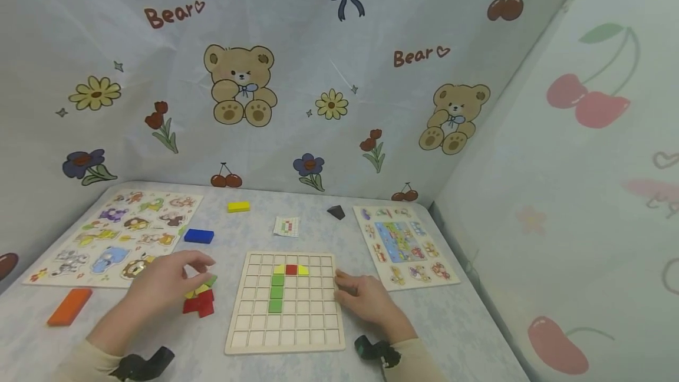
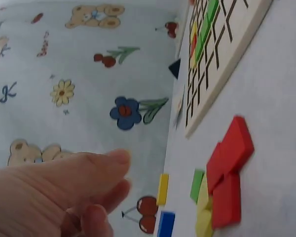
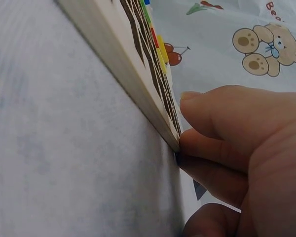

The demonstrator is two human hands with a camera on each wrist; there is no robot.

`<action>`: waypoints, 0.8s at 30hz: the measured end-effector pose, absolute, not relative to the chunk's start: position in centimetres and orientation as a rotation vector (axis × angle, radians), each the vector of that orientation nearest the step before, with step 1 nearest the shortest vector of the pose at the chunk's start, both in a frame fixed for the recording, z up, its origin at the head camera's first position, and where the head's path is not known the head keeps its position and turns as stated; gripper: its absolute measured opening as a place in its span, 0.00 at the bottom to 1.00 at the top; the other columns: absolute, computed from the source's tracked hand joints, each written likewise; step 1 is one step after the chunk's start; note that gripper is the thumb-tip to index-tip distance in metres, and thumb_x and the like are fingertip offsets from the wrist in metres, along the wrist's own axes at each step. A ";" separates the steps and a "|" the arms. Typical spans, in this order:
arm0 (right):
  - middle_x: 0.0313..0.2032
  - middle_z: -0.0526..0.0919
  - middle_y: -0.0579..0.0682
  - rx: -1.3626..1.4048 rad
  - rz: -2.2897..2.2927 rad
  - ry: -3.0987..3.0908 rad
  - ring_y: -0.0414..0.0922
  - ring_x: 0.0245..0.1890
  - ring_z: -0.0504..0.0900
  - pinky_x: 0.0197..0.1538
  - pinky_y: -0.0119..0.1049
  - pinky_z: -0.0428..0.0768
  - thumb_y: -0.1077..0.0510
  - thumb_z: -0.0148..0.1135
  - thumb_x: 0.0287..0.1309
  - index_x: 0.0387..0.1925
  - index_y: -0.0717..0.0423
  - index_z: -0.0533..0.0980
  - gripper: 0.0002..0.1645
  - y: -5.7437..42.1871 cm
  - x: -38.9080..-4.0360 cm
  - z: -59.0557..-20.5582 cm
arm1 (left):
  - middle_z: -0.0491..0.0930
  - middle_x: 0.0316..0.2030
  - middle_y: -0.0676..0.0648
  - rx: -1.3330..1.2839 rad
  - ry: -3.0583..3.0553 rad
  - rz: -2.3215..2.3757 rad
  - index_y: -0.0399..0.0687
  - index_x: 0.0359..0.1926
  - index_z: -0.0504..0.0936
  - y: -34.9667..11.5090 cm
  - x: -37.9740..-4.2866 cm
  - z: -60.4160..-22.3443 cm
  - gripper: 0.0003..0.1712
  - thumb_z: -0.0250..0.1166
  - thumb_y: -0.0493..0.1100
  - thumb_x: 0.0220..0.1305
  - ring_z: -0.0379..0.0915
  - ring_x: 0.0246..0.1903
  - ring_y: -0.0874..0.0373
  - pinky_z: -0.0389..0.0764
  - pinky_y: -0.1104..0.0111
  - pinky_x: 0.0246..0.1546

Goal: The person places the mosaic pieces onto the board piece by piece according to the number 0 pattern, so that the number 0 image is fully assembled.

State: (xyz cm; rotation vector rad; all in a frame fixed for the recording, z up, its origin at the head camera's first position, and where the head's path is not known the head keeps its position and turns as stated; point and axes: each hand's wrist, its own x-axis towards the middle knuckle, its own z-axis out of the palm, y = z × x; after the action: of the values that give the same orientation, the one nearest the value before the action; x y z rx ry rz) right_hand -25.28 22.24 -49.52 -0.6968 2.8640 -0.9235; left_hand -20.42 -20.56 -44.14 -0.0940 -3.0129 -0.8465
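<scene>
A wooden grid board (image 1: 244, 323) lies flat, holding several tiles: a red square (image 1: 291, 270) between two yellow pieces (image 1: 303, 270), and a column of green squares (image 1: 276, 292) below. At the board's right edge, my right hand (image 1: 368, 299) touches the rim with its fingertips; in the right wrist view the index fingertip (image 3: 190, 140) meets the edge and the thumb stands apart. My left hand (image 1: 164, 280) hovers with loosely bent fingers and nothing visible in them. Beside and under it lies a small pile of red tiles (image 2: 227, 197), yellow tiles (image 2: 203, 222) and a green tile (image 2: 197, 185).
An animal puzzle board (image 1: 106, 240) lies at the left, another picture puzzle (image 1: 405, 246) at the right. Around them are an orange block (image 1: 70, 306), a blue block (image 1: 199, 236), a yellow block (image 1: 239, 207), a dark block (image 1: 336, 211) and a small pattern card (image 1: 287, 227).
</scene>
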 end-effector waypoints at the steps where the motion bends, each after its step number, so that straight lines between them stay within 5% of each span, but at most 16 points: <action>1: 0.66 0.78 0.42 -0.696 -0.924 2.863 0.50 0.67 0.76 0.65 0.52 0.76 0.44 0.64 0.68 0.62 0.50 0.81 0.25 22.2 -25.3 -49.5 | 0.85 0.41 0.52 -0.056 -3.039 -0.867 0.53 0.53 0.86 -21.5 -20.4 -44.4 0.22 0.75 0.53 0.61 0.73 0.34 0.56 0.74 0.64 0.29; 13: 0.67 0.77 0.40 -0.649 -0.927 2.853 0.49 0.69 0.75 0.68 0.52 0.73 0.44 0.65 0.67 0.62 0.48 0.81 0.26 22.3 -25.3 -49.8 | 0.84 0.40 0.53 0.006 -3.149 -0.974 0.50 0.51 0.87 -25.3 -20.9 -48.0 0.23 0.76 0.55 0.58 0.76 0.40 0.55 0.80 0.53 0.42; 24: 0.67 0.76 0.39 -0.634 -0.947 2.846 0.50 0.69 0.74 0.68 0.53 0.72 0.44 0.65 0.67 0.62 0.48 0.81 0.26 22.2 -25.3 -49.7 | 0.81 0.36 0.52 -0.004 -3.105 -1.018 0.49 0.52 0.86 -25.1 -20.8 -48.4 0.27 0.77 0.58 0.56 0.73 0.37 0.55 0.75 0.62 0.37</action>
State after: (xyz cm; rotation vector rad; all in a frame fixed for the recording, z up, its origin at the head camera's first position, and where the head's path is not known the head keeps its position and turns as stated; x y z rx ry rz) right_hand -25.34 22.19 -49.70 -0.6340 2.8456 -0.9472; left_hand -20.81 -25.09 -48.38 -0.0042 -3.1052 -1.0185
